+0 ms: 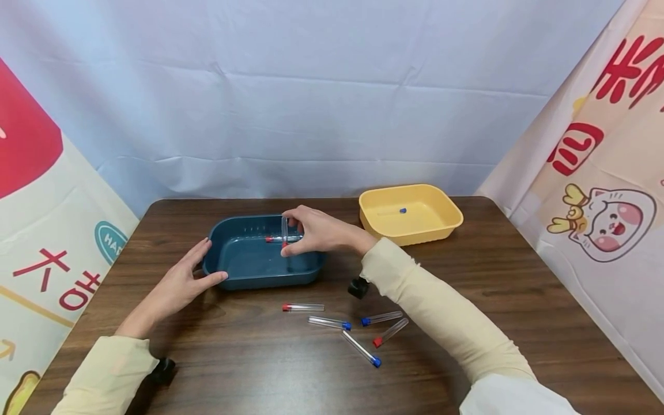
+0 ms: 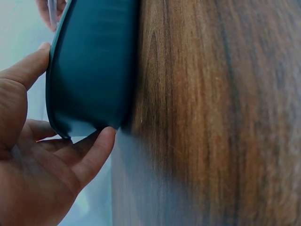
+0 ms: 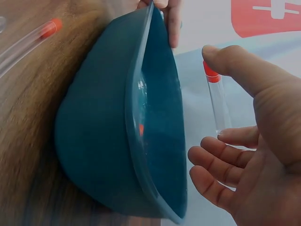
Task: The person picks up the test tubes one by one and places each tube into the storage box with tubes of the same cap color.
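Observation:
My right hand pinches a clear test tube lengthwise above the dark teal basin. The thumb presses its red cap and a fingertip meets the other end. Inside the basin lies another red-capped tube. My left hand holds the basin's left end, its thumb at the near corner and its fingers round the far side; in the left wrist view they touch the rim and wall. On the wood in front lie several loose tubes, among them a red-capped tube and a blue-capped tube.
A yellow basin stands at the back right with a blue-capped tube in it. The brown wooden table runs back to a pale curtain. My right forearm crosses above the table's right half.

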{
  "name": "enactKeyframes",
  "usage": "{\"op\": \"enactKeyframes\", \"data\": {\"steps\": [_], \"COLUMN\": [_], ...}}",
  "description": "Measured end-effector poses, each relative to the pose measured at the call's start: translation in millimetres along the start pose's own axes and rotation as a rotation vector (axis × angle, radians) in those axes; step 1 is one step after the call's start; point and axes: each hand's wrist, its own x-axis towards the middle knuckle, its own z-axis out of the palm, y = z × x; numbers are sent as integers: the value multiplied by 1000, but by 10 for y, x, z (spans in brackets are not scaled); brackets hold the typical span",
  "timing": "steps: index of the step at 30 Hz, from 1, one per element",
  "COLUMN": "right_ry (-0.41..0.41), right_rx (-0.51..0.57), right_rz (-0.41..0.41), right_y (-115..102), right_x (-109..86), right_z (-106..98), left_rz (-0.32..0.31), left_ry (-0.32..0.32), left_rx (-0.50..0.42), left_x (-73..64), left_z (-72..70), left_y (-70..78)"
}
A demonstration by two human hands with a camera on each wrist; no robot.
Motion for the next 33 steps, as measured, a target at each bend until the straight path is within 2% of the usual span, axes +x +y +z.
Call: {"op": "enactKeyframes", "data": {"steps": [13,23,33], "right_ry": [-63,-98,-120], "right_rx": [-13,-39,-66], "right_rz": [-6,-10,38], "right_y": [-99,-40,-72], "right_x": [260,457,547], "right_z": [176,346,490], "left_rz": [-7,-14,-6], "left_ry": [7,-1,4], "left_rx": [19,-4,-5], "left_x": [17,12,11], "left_z": [3,-7,4], "left_y": [1,11,6]}}
